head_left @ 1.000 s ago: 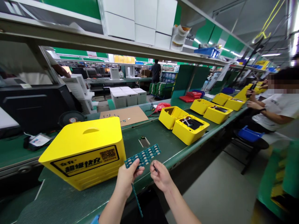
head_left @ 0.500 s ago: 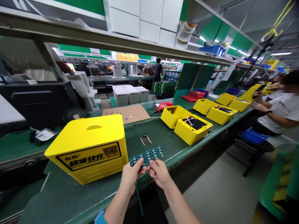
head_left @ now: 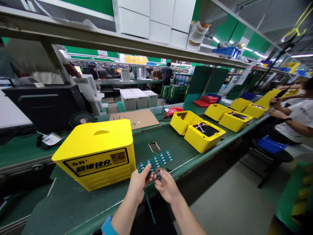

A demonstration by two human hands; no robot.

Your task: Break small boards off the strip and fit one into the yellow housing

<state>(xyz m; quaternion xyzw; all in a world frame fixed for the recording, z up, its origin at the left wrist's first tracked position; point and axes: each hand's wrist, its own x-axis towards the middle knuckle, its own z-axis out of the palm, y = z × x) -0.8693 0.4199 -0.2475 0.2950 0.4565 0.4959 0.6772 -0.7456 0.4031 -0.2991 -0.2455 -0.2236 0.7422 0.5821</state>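
Head view: left hand (head_left: pixel 138 186) partly hides circuit-board strip (head_left: pixel 155 162).

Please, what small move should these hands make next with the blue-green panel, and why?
Probably the right hand should work the small dark piece slowly at the edge of the blue-green panel, because its fingers pinch it there while the left hand grips the panel. A narrow strip hangs loose below, so a sharp jerk seems unwise.

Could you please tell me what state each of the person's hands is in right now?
Left hand: closed, holding a blue-green circuit-board panel.
Right hand: closed, pinching a small dark piece, too small to identify.
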